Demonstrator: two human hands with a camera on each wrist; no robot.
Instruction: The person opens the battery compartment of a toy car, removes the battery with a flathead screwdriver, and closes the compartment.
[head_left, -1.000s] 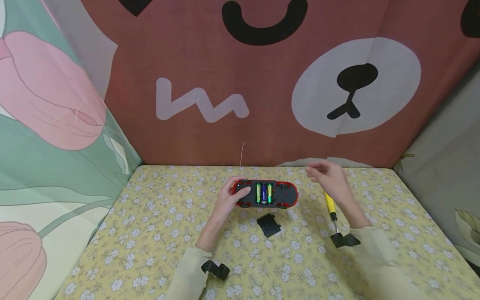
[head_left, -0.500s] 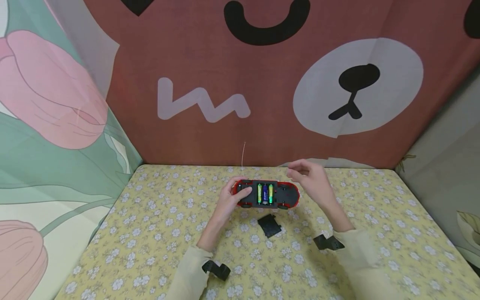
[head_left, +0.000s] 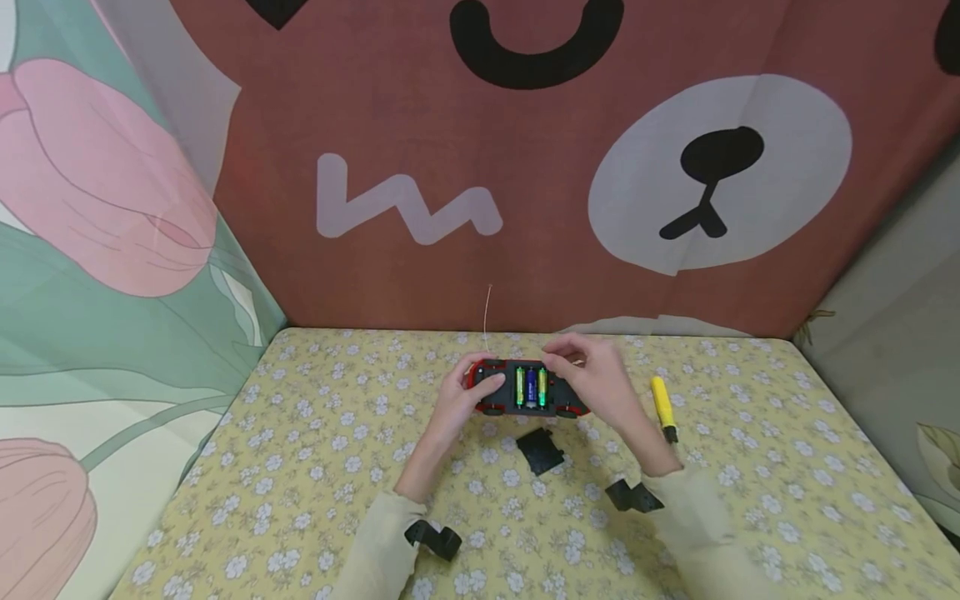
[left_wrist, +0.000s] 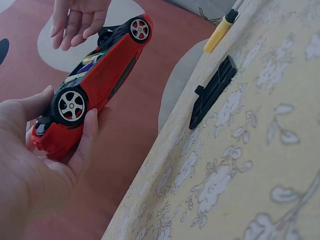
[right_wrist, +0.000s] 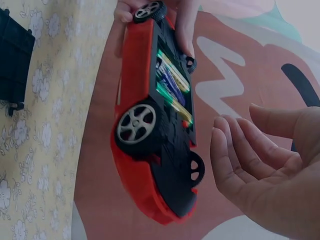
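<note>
My left hand [head_left: 459,390] grips one end of a red toy car [left_wrist: 107,75], thumb on its black underside and fingers around the body. The car is held above the table, underside towards me in the head view. Three batteries [head_left: 531,387], two green-and-yellow and one blue between them, lie in its uncovered compartment. Beside the underside is my right hand [right_wrist: 265,160], fingers loosely bent, thumb apart from them and nothing held. In the right wrist view a gap separates it from the car. A black battery cover [head_left: 540,451] lies on the table below the car.
A yellow-handled screwdriver [head_left: 663,407] lies at the right, its shaft hidden by my right arm. The table wears a yellow floral cloth [head_left: 300,467]. Behind it hangs a brown bear-print curtain [head_left: 540,208]. A thin wire antenna [head_left: 486,321] rises at the car's held end.
My right hand has moved left, from above the screwdriver to the car's battery compartment. The screwdriver handle is uncovered again. My left hand and the car stay almost still.
</note>
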